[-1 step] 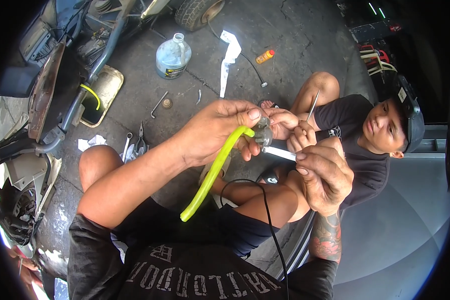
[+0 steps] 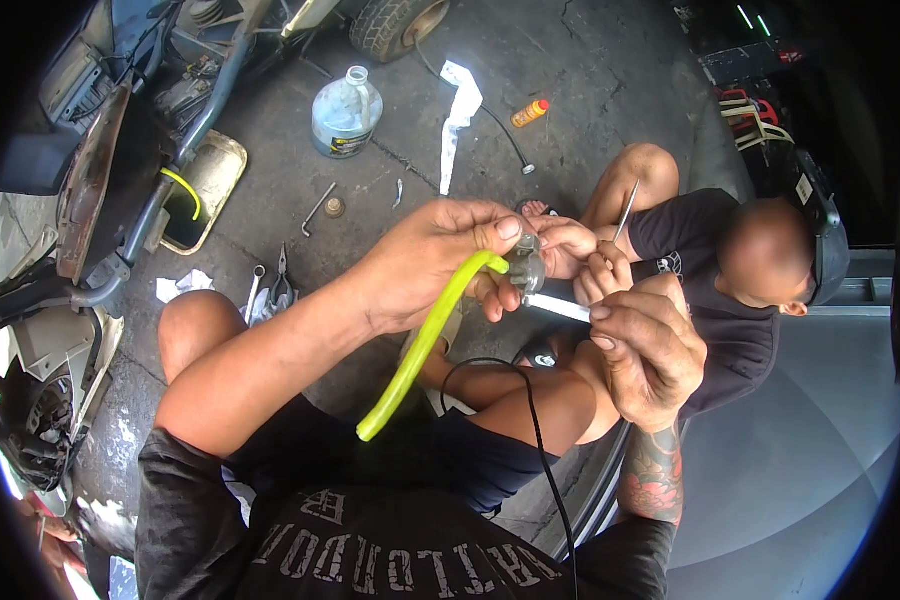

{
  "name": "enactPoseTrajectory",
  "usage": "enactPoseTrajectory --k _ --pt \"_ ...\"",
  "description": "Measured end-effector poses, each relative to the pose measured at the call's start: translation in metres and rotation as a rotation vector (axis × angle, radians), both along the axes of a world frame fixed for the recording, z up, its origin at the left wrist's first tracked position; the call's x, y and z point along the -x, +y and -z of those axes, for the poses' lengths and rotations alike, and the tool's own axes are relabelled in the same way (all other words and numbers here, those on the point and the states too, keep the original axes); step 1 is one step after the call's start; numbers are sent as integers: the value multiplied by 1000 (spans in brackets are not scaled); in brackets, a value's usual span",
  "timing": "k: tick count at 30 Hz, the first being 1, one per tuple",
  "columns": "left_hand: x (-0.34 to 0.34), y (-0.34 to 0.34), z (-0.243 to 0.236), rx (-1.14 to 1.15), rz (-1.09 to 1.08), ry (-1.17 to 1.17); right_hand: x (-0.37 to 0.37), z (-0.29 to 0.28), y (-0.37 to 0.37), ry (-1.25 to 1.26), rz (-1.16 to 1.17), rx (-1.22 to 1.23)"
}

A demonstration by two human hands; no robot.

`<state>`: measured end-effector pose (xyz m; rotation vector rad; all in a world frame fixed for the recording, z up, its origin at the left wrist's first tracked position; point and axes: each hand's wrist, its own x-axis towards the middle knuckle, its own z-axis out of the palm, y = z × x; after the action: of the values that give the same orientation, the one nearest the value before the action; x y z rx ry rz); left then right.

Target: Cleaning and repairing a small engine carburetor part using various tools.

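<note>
My left hand [image 2: 435,260] is closed around a small grey metal fitting [image 2: 530,265], pinching it between thumb and fingers. A yellow-green hose [image 2: 410,370] comes off the fitting, its free end hanging toward my lap. In my right hand [image 2: 652,352] a slim white stick or tube [image 2: 562,307] is pinched between thumb and fingers; its far tip meets the lower side of the fitting. Just behind, a co-worker's hands [image 2: 602,275] hold a thin metal rod [image 2: 628,210]. Whether that person's fingers touch the fitting, I cannot tell.
A motorcycle frame [image 2: 205,115] and a tray [image 2: 232,165] are at left. On the floor lie pliers [image 2: 284,285], a wrench [image 2: 256,285], a hex key [image 2: 318,210] and a small bottle [image 2: 530,113], near a plastic jug [image 2: 346,115]. A black cable [image 2: 530,400] crosses my lap.
The free end of the hose has swung very slightly left. Both hands keep the same grip and place.
</note>
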<state>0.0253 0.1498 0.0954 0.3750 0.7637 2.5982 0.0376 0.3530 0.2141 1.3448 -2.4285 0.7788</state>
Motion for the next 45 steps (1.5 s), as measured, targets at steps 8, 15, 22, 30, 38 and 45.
enactPoseTrajectory --k 8,15,22,30,38,45 --pt "0 1 4 -14 -20 21 1 0 -5 25 -19 -27" --pt "0 3 2 2 -81 -15 -6 -3 -11 107 -9 -70" --pt "-1 1 -2 23 -115 -56 -1 -3 -10 114 6 -20" --pt "-3 2 -4 59 -150 -56 1 -7 -20 169 -48 -79" --pt "-4 1 -8 160 -161 -42 6 -17 -27 169 -46 -107" --pt "-2 0 -5 114 -120 -55 6 -15 -30 54 -8 -85"
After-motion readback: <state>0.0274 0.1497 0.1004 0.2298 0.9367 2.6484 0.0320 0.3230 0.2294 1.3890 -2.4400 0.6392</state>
